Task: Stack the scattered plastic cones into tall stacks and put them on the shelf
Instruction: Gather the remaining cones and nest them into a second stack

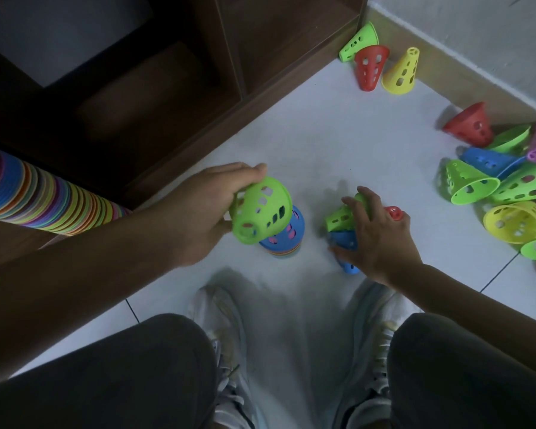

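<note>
At the middle of the frame the left hand (198,212) holds one green cone (260,210), its fingers curled round the wide rim, with the cone tilted and its narrow end toward the lower left. That cone sits just over a short stack (287,239) standing on the white tiled floor (322,144); the stack's top cone is blue and coloured rims show at its base.

Right of centre the right hand (375,233) lies over a small cluster of three cones: a second green cone (341,216), a blue cone (347,243) and a red cone (393,213). Its fingers are spread and bent over them, but which cones it truly grips cannot be told.

In the upper right, three loose cones sit together near the corner of the wall: a green one (359,41), a red one (370,68) and a yellow one (401,72).

At the right edge lies a pile (505,181) of about ten cones in red, blue, green, yellow and purple, partly cut off by the frame, so the count is uncertain.

At the left edge one long multicoloured stack (44,195) lies across the dark wooden shelf (174,97), whose compartments fill the upper left.

Along the bottom, two knees in dark trousers (130,376) and two pale shoes (226,335) are in view.
</note>
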Available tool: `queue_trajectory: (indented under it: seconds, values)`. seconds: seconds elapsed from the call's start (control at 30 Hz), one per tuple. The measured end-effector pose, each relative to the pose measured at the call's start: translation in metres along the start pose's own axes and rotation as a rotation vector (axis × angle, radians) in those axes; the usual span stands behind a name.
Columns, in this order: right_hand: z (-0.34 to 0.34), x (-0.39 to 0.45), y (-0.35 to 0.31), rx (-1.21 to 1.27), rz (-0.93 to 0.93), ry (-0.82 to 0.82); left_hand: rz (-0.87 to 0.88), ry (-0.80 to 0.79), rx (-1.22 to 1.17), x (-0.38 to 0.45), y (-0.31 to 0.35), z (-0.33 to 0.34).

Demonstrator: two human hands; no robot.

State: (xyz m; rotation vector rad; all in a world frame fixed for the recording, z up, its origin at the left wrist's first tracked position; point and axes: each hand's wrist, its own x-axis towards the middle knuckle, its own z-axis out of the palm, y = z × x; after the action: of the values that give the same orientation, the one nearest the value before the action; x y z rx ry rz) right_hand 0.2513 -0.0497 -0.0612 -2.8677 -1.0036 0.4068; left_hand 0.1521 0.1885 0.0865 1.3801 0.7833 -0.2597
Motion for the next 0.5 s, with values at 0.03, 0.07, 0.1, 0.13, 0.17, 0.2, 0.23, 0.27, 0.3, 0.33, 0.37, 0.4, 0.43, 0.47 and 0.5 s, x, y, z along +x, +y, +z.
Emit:
queue_trajectory:
  seconds: [0.03, 0.07, 0.1, 0.13, 0.17, 0.2, 0.23, 0.27, 0.3, 0.33, 0.37, 0.4, 0.43, 0.47, 0.5]
  values:
    - [0.001, 0.0, 0.0, -0.001, 0.001, 0.003, -0.04, -0.017, 0.005, 0.003, -0.004, 0.001]
    - [0.002, 0.0, 0.001, -0.006, 0.001, 0.013, -0.066, -0.019, 0.014, 0.007, -0.009, 0.003]
    - [0.003, 0.0, 0.001, -0.015, -0.002, 0.029, -0.047, -0.003, 0.041, 0.009, -0.013, 0.005]
    - [0.005, -0.001, 0.001, -0.023, -0.007, 0.05, -0.015, 0.029, 0.076, 0.011, -0.015, 0.009]
    - [0.006, -0.001, 0.001, -0.026, -0.012, 0.071, 0.037, 0.062, 0.127, 0.012, -0.017, 0.01]
    - [0.008, -0.001, 0.001, -0.023, -0.013, 0.084, 0.078, 0.1, 0.179, 0.014, -0.02, 0.011]
    - [0.009, 0.0, 0.001, -0.014, -0.011, 0.091, 0.124, 0.133, 0.236, 0.014, -0.021, 0.01]
    - [0.009, 0.0, 0.0, 0.0, -0.007, 0.094, 0.163, 0.163, 0.287, 0.014, -0.021, 0.008]
    - [0.009, 0.0, 0.0, 0.014, -0.005, 0.096, 0.199, 0.182, 0.325, 0.014, -0.021, 0.006]
    - [0.01, 0.0, 0.0, 0.025, -0.006, 0.099, 0.226, 0.199, 0.347, 0.013, -0.021, 0.003]
    - [0.01, 0.0, 0.001, 0.033, -0.01, 0.102, 0.248, 0.21, 0.363, 0.012, -0.022, 0.0]
    - [0.009, 0.0, 0.001, 0.043, -0.011, 0.106, 0.267, 0.213, 0.379, 0.01, -0.022, -0.003]
    - [0.009, -0.001, 0.001, 0.057, -0.01, 0.109, 0.279, 0.214, 0.399, 0.009, -0.023, -0.005]
    - [0.009, -0.001, 0.002, 0.072, -0.006, 0.111, 0.291, 0.213, 0.415, 0.007, -0.025, -0.007]
    - [0.008, -0.002, 0.002, 0.09, -0.001, 0.109, 0.301, 0.213, 0.426, 0.007, -0.027, -0.008]
